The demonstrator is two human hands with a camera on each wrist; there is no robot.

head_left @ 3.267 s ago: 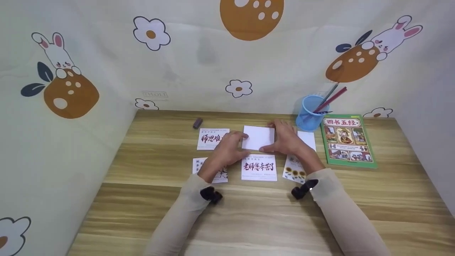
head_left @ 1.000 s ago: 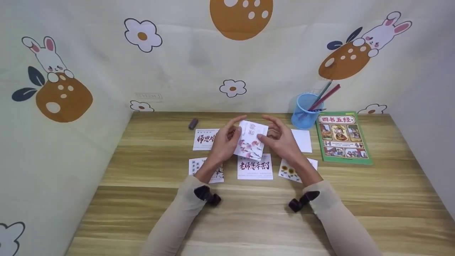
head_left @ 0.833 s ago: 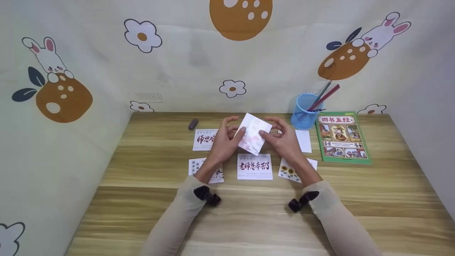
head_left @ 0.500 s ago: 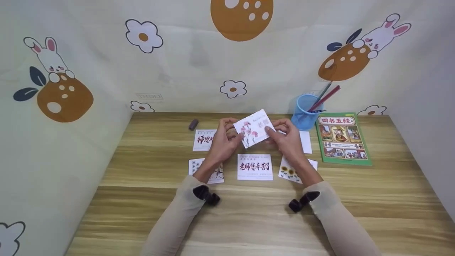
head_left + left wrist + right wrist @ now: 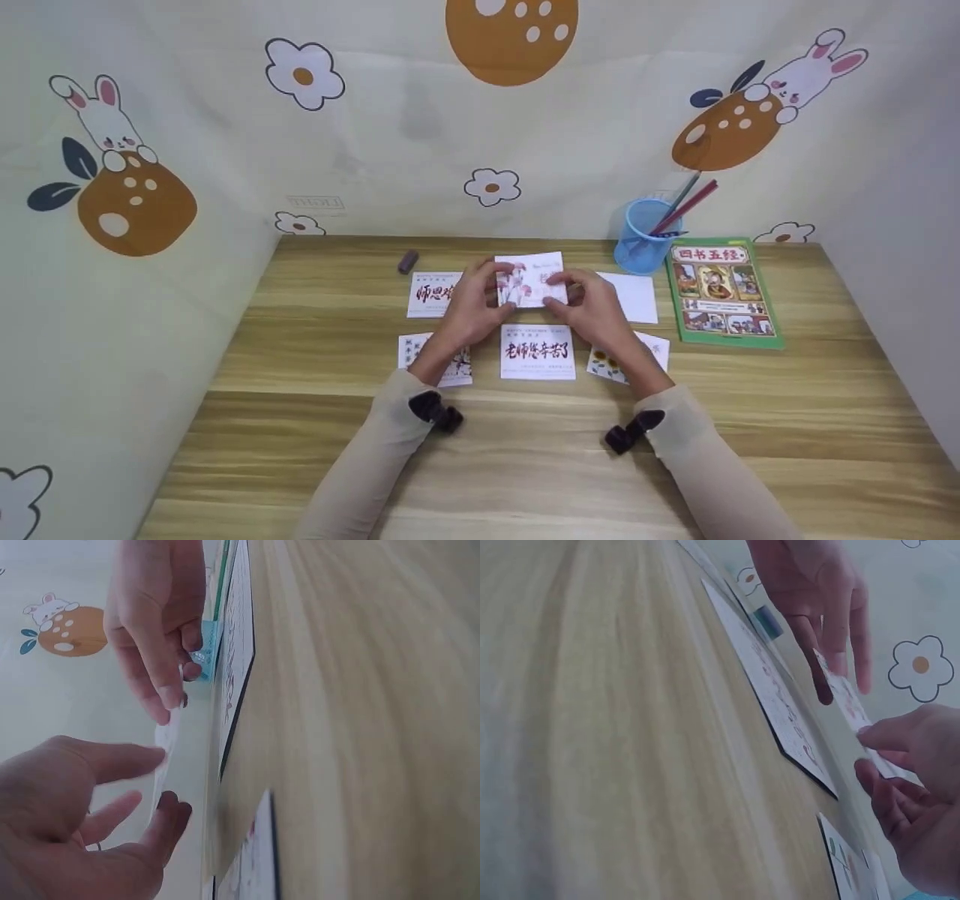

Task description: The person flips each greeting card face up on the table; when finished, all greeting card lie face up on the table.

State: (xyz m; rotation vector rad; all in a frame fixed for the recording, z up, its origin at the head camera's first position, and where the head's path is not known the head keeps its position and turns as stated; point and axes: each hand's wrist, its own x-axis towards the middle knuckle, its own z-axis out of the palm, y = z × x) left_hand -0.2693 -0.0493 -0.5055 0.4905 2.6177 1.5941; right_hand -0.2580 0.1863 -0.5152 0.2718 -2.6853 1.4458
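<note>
Between both hands is a small white greeting card (image 5: 534, 289) printed with pink flowers and faint characters, face up. The left hand (image 5: 474, 304) pinches its left edge, and the right hand (image 5: 592, 300) pinches the right edge. Both wrist views show the card (image 5: 169, 736) edge-on, raised off the tabletop, with thumbs on one face and fingertips on the other. Directly in front of it lies a card with red lettering (image 5: 538, 364). Beside the left hand is another red-lettered card (image 5: 429, 296); a blank white card (image 5: 639, 298) lies partly behind the right hand.
A flower-branch card (image 5: 411, 351) lies under the left forearm, a sunflower card (image 5: 656, 349) under the right. Toward the back stand a blue pen cup (image 5: 641, 251) with pencils and, beside it, a green book (image 5: 727, 300). A small dark block (image 5: 408, 262) sits at back left.
The card, earlier blank side up near the table, has been lifted and flipped to its flower side. It has since turned from a slant to nearly square and come slightly lower.
</note>
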